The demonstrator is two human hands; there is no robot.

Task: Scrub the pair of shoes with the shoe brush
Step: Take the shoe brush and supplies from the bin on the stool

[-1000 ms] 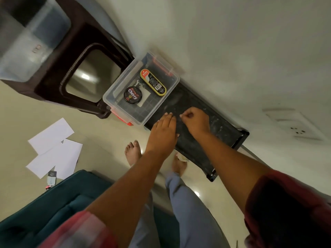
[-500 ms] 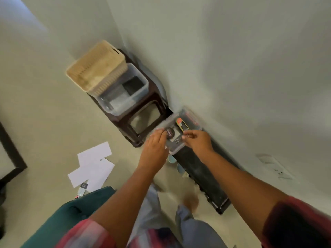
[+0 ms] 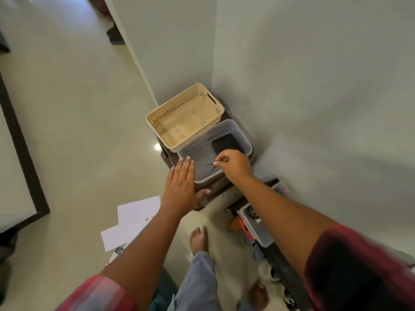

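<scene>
At the wall corner we see the left hand (image 3: 182, 187) flat over the near-left rim of a clear grey plastic tub (image 3: 238, 131), fingers straight, thumb out; contact unclear. The right hand (image 3: 234, 163) is over the tub, thumb and forefinger pinching a thin dark item (image 3: 210, 164); we can't tell what it is. Tub holds a flat black rectangle (image 3: 226, 143) and sits on a dark brown plastic stool (image 3: 215, 189), against a cream perforated plastic basket (image 3: 186, 102). Under the low black rack (image 3: 280, 263) by the wall sit pale shoes (image 3: 270, 273), mostly hidden. Rack carries a clear plastic box with a red clasp (image 3: 258, 236).
</scene>
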